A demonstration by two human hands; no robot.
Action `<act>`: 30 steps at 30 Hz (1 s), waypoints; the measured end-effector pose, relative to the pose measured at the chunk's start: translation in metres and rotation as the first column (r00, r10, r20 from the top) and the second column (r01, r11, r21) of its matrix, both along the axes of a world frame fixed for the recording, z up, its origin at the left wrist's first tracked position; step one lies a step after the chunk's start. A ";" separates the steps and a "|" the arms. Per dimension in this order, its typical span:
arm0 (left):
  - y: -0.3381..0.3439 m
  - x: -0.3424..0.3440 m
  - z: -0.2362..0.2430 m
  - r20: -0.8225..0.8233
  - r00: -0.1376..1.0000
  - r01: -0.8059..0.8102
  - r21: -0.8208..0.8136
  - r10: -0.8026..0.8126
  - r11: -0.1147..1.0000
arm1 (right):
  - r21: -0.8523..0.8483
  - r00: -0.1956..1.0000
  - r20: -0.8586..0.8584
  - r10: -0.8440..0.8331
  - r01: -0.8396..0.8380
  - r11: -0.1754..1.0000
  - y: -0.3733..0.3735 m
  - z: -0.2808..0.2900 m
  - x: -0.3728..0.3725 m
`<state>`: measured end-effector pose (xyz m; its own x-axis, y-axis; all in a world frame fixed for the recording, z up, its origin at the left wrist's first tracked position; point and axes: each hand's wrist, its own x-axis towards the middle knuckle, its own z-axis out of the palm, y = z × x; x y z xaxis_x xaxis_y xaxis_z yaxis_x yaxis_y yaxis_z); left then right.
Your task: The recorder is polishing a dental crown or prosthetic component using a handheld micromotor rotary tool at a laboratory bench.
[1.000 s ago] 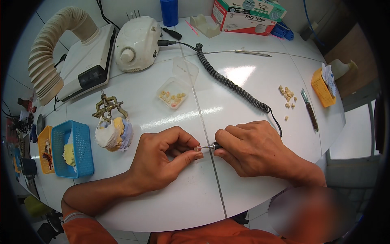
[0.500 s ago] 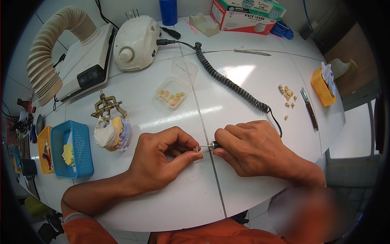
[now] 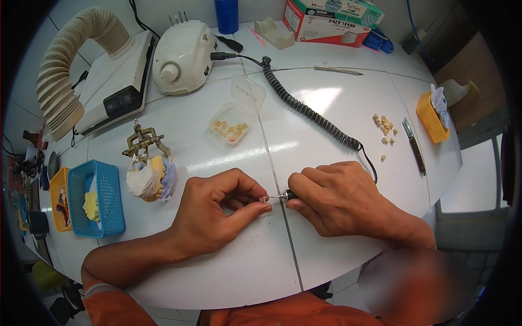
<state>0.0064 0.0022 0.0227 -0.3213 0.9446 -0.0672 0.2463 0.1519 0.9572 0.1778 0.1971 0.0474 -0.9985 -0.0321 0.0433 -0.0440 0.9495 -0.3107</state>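
Barely any change since second ago: left hand point(image 3: 211, 209) pinches small piece point(image 3: 263, 199) above table point(image 3: 244, 271); right hand point(image 3: 340, 200) grips handpiece point(image 3: 290, 194), bit point(image 3: 275, 196) at piece; work seemingly steady.

Small pinched piece point(image 3: 263, 200) — slightly different angle than just before, perhaps.

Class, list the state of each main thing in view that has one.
Left hand: pinching a tiny piece
Right hand: gripping the handpiece
Handpiece: held, bit pointing left
Clear box: open, tooth-like pieces inside
Knife: lying flat, blade bare
Dental model: mounted on brass articulator
Blue basket: open-topped, yellow lump inside
Pen-shaped tool: lying flat
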 end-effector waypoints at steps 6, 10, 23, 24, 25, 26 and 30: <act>0.000 0.000 0.001 0.008 1.000 -0.003 -0.017 0.003 1.000 | 0.002 1.000 -0.007 0.001 -0.001 1.000 0.000 0.000 0.000; 0.000 0.001 0.001 0.021 1.000 -0.009 -0.020 0.009 1.000 | -0.003 1.000 0.000 -0.001 0.001 1.000 0.000 0.000 0.000; 0.000 0.001 0.002 0.005 1.000 -0.011 -0.001 0.011 1.000 | -0.008 1.000 0.007 0.008 -0.008 1.000 0.000 0.000 -0.001; 0.000 0.001 0.001 0.012 1.000 -0.011 -0.001 0.011 1.000 | -0.004 1.000 0.007 -0.003 0.003 1.000 0.000 0.000 -0.001; 0.000 0.001 0.000 0.018 1.000 -0.011 0.000 0.011 1.000 | -0.001 1.000 0.007 -0.013 0.013 1.000 -0.001 0.000 0.000; 0.000 0.001 0.001 0.018 1.000 -0.011 0.000 0.011 1.000 | -0.001 1.000 0.007 -0.014 0.014 1.000 -0.001 -0.001 0.000; 0.000 0.001 0.001 0.011 1.000 -0.009 -0.007 0.009 1.000 | 0.001 1.000 0.000 0.002 -0.002 1.000 0.000 -0.001 0.000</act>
<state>0.0072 0.0024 0.0237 -0.3290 0.9411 -0.0778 0.2340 0.1610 0.9588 0.1774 0.1973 0.0467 -0.9985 -0.0345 0.0436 -0.0464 0.9495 -0.3102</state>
